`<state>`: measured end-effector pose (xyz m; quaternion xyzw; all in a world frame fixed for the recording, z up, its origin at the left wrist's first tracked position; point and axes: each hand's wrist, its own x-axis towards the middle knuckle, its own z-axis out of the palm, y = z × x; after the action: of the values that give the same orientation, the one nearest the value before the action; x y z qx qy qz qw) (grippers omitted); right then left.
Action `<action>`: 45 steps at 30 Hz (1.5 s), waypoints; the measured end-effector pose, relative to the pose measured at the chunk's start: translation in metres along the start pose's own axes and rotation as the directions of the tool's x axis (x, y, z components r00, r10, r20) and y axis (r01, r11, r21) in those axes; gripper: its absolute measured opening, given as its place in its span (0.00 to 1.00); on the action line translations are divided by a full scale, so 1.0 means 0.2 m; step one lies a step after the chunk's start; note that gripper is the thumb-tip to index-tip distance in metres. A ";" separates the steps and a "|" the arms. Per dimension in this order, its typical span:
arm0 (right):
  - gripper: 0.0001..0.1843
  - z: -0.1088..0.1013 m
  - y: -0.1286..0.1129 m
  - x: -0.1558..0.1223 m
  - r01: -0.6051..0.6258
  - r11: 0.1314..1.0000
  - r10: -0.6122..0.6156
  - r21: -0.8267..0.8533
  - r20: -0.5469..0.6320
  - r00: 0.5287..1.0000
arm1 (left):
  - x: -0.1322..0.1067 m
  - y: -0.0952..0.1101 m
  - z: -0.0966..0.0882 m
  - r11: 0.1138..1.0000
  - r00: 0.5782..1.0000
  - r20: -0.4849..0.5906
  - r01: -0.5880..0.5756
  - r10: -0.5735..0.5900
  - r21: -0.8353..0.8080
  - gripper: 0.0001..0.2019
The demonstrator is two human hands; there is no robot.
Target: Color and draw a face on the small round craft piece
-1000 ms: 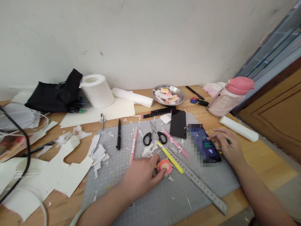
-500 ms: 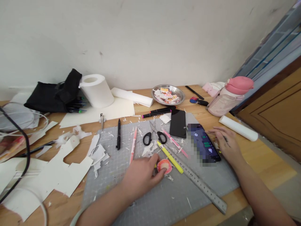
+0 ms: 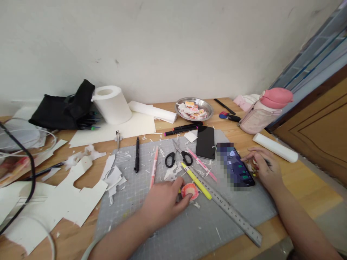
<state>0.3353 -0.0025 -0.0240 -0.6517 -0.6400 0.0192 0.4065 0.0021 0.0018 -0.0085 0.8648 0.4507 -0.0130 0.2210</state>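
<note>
My left hand (image 3: 166, 196) rests on the grey cutting mat (image 3: 189, 231), thumb and fingers closed on a small paper cutout (image 3: 190, 191) coloured pink and red around a pale middle. At the right, my right hand (image 3: 264, 166) is at the edge of a lit phone (image 3: 237, 166), a finger reaching over its screen. Something slim and dark shows between that hand's curled fingers; I cannot make out what. Beside the left hand lie a yellow highlighter (image 3: 196, 180), a steel ruler (image 3: 234, 215) and an orange-pink marker (image 3: 154, 168). Black-handled scissors (image 3: 178, 155) lie open beyond.
A second, dark phone (image 3: 205, 142) and a pink marker (image 3: 202, 165) lie on the mat. Behind are a metal dish (image 3: 208, 110) of paper pieces, a paper roll (image 3: 112, 106) and a black pouch (image 3: 54, 112). Cut paper (image 3: 73, 198) covers the left; a pink bottle (image 3: 258, 115) stands right.
My right hand has shifted slightly, with its finger now farther over the phone. The picture on the phone's screen has changed. My left hand keeps its place on the cutout.
</note>
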 end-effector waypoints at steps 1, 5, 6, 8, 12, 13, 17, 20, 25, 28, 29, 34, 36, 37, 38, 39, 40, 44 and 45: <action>0.24 0.00 0.00 0.00 0.013 1.000 -0.013 0.006 0.010 1.000 | 0.00 0.00 0.00 1.000 1.000 -0.002 0.000 0.000 -0.001 0.13; 0.24 -0.01 0.00 0.00 0.065 0.998 -0.065 0.014 0.076 0.995 | 0.00 -0.01 0.01 1.000 1.000 -0.010 0.001 -0.001 -0.004 0.14; 0.24 0.00 0.01 0.00 0.071 0.997 -0.071 0.002 0.096 0.993 | 0.00 -0.01 0.01 1.000 1.000 -0.009 0.002 -0.002 -0.005 0.14; 0.23 0.01 0.01 0.01 0.064 0.997 -0.058 -0.052 0.107 0.993 | 0.00 -0.01 0.01 1.000 1.000 -0.005 0.002 -0.002 -0.005 0.14; 0.21 0.02 0.03 0.02 0.047 0.985 -0.041 -0.166 0.042 0.998 | 0.00 -0.01 0.00 1.000 1.000 0.001 0.008 -0.008 0.004 0.13; 0.21 0.02 0.03 0.02 0.061 0.984 -0.054 -0.166 0.049 0.997 | 0.00 0.00 0.00 1.000 1.000 0.002 0.007 -0.007 0.003 0.13; 0.20 0.02 0.03 0.01 0.085 0.986 -0.073 -0.144 0.086 0.994 | 0.00 0.00 0.01 1.000 1.000 -0.007 0.002 -0.002 0.000 0.13; 0.20 0.02 0.02 0.01 0.073 0.990 -0.066 -0.120 0.058 0.996 | 0.00 -0.01 0.01 1.000 1.000 -0.015 0.000 0.000 0.011 0.13; 0.20 0.00 0.01 0.00 0.077 0.994 -0.073 -0.073 0.047 0.996 | 0.00 -0.01 0.01 1.000 1.000 -0.010 0.001 -0.001 0.004 0.13; 0.20 -0.01 0.01 0.00 0.107 0.993 -0.102 -0.059 0.078 0.992 | -0.01 -0.01 0.01 1.000 1.000 -0.008 0.000 0.000 0.009 0.13; 0.21 0.00 0.01 0.00 0.114 0.991 -0.108 -0.066 0.094 0.990 | -0.01 0.00 0.00 1.000 1.000 -0.006 0.002 -0.001 0.010 0.13; 0.19 0.02 0.02 0.01 0.045 0.984 -0.037 -0.174 0.050 0.998 | 0.00 0.00 0.01 1.000 1.000 -0.007 0.009 -0.009 0.009 0.13; 0.19 0.02 0.02 0.01 0.043 0.986 -0.037 -0.160 0.041 0.998 | 0.00 -0.01 0.01 1.000 1.000 -0.014 0.003 -0.003 0.010 0.13; 0.19 0.03 0.02 0.01 0.051 0.988 -0.043 -0.147 0.057 0.997 | 0.00 -0.01 0.01 1.000 1.000 -0.014 0.000 0.001 0.010 0.13; 0.19 0.03 0.02 0.01 0.055 0.989 -0.045 -0.138 0.075 0.996 | 0.00 -0.01 0.01 1.000 1.000 -0.014 -0.001 0.001 0.009 0.13; 0.19 0.03 0.02 0.01 0.054 0.989 -0.042 -0.134 0.091 0.995 | 0.00 -0.01 0.01 1.000 1.000 -0.012 -0.001 0.001 0.008 0.13; 0.19 0.03 0.02 0.01 0.051 0.990 -0.038 -0.133 0.100 0.994 | 0.00 -0.01 0.01 1.000 1.000 -0.009 0.001 -0.001 0.008 0.13; 0.20 0.02 0.01 0.01 0.024 0.997 -0.018 -0.078 0.082 0.997 | 0.00 -0.01 0.01 1.000 1.000 -0.002 0.007 -0.007 0.011 0.13; 0.20 0.01 0.01 0.01 0.024 0.998 -0.020 -0.063 0.075 0.997 | 0.00 0.00 0.00 1.000 1.000 0.000 0.008 -0.008 0.010 0.13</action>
<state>0.3357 0.0003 -0.0267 -0.6560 -0.6622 0.0188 0.3616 0.0018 0.0023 -0.0099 0.8640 0.4542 -0.0160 0.2165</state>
